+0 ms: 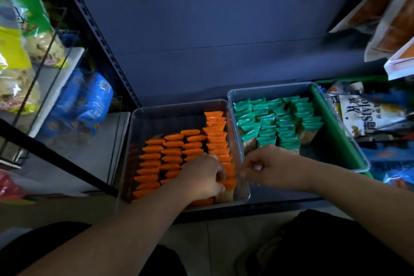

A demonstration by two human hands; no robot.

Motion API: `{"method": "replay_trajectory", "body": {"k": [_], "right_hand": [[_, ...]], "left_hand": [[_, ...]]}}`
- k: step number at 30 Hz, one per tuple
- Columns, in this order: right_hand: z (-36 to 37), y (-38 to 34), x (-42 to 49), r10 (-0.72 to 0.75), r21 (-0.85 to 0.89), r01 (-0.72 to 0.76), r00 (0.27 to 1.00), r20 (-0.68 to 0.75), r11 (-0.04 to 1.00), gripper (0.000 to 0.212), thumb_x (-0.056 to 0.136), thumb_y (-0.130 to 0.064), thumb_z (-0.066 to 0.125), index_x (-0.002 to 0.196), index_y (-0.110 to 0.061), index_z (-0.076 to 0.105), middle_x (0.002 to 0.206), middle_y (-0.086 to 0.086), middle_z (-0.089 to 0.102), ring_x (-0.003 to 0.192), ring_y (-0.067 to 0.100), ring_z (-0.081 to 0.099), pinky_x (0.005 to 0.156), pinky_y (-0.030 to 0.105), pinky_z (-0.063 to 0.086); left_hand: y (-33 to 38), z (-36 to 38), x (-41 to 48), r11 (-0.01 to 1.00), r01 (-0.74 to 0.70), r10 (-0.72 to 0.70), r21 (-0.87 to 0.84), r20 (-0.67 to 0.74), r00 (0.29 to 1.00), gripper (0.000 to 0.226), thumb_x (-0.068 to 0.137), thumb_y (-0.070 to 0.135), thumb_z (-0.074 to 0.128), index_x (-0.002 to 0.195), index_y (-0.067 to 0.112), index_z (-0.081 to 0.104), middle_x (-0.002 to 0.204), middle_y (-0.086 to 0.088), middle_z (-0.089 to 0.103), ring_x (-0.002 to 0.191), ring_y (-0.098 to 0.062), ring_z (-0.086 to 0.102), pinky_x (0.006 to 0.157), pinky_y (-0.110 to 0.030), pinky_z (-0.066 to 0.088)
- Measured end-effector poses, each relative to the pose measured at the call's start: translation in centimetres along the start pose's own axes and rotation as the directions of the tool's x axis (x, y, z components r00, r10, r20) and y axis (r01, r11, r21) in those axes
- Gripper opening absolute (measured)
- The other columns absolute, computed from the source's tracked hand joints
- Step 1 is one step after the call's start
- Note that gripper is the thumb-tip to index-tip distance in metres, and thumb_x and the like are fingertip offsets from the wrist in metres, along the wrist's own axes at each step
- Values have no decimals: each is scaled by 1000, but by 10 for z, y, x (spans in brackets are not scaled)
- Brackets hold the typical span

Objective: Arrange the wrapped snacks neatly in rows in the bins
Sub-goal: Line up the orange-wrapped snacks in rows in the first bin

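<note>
Now, left hand [202, 177]: fingers curled down, gripped orange snacks [172, 152] at front right of clear bin [179, 105].
Right hand [268, 167]: fingers curled at that bin's right wall; hold could not be told.
Green snacks [277, 116]: stood rowed in neighbouring bin [268, 88].

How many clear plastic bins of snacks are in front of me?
2. The left bin holds orange wrapped snacks; the right bin, beside it and farther back, holds green wrapped snacks. More may sit out of view.
</note>
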State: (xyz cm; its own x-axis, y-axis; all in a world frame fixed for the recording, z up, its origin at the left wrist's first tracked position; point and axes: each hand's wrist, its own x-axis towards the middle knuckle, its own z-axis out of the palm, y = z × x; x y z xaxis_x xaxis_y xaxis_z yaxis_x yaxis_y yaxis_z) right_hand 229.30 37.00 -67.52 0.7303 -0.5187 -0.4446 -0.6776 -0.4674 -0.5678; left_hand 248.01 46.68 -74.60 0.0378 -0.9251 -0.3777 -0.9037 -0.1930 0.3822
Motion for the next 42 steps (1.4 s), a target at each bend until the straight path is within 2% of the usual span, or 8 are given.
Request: {"method": "replay_trajectory", "body": {"k": [6, 12, 20, 24, 27, 31, 37, 42], "right_hand": [[-22, -24, -23, -49, 126, 68, 987, -151, 990, 21, 86, -41, 78, 104, -38, 66, 98, -8, 72, 88, 9, 71, 86, 33, 58], [-30, -68, -39, -156, 278, 247, 937, -312, 928, 11, 92, -28, 74, 94, -18, 72, 90, 15, 71, 86, 33, 67, 86, 56, 57], [-36, -107, -71, -215, 487, 314, 945, -248, 815, 8, 98, -27, 69, 104, -27, 75, 95, 5, 77, 91, 27, 74, 81, 51, 63], [-36, -111, -80, -123, 590, 315, 931, -343, 743, 7, 99, -19, 67, 96, -18, 73, 92, 15, 75, 85, 33, 74, 72, 47, 65], [-36, -110, -88, 9, 683, 372, 874, -485, 629, 8, 99, -18, 66, 96, -13, 72, 87, 18, 74, 71, 28, 73, 62, 47, 64], [-42, -100, -90, 67, 657, 431, 804, -591, 619, 12, 99, -19, 64, 95, -9, 69, 81, 15, 76, 72, 29, 75, 56, 41, 62], [-62, -92, -60, -8, 647, 399, 855, -519, 650, 10, 95, -17, 68, 102, -10, 66, 88, 17, 76, 74, 33, 74, 59, 48, 62], [-69, -86, -32, 45, 742, 351, 889, -455, 571, 14, 97, -15, 66, 108, -6, 64, 91, 17, 75, 76, 28, 74, 59, 40, 61]], "left_hand": [[27, -68, -44, 940, -59, -13, -337, -206, 979, 17, 86, 24, 80, 99, 29, 70, 95, 11, 68, 88, -5, 64, 81, -34, 57], [46, -113, -115, 805, -192, -82, -561, -427, 901, 16, 84, 22, 85, 94, 25, 72, 89, 9, 75, 82, -2, 69, 72, -15, 52], [50, -113, -151, 813, -172, -218, -556, -565, 796, 7, 90, 33, 77, 87, 34, 70, 90, 14, 73, 90, -5, 68, 87, -40, 57], [60, -123, -149, 724, -225, -247, -652, -550, 798, 10, 90, 34, 77, 98, 36, 71, 94, 16, 73, 90, -5, 70, 87, -32, 58], [67, -127, -143, 571, -260, -146, -779, -408, 901, 28, 85, 30, 85, 110, 31, 72, 103, 8, 77, 98, -13, 74, 92, -36, 60], [75, -118, -127, 587, -311, -25, -748, -401, 916, 26, 83, 17, 87, 106, 19, 75, 102, -1, 79, 98, -25, 74, 92, -46, 59], [68, -118, -106, 597, -316, -24, -737, -410, 912, 38, 86, 20, 84, 120, 28, 69, 106, 8, 77, 100, -9, 72, 92, -29, 56], [62, -117, -96, 594, -284, -81, -752, -408, 910, 57, 83, 11, 85, 130, 35, 64, 98, 1, 77, 91, -29, 71, 84, -39, 58]]}}
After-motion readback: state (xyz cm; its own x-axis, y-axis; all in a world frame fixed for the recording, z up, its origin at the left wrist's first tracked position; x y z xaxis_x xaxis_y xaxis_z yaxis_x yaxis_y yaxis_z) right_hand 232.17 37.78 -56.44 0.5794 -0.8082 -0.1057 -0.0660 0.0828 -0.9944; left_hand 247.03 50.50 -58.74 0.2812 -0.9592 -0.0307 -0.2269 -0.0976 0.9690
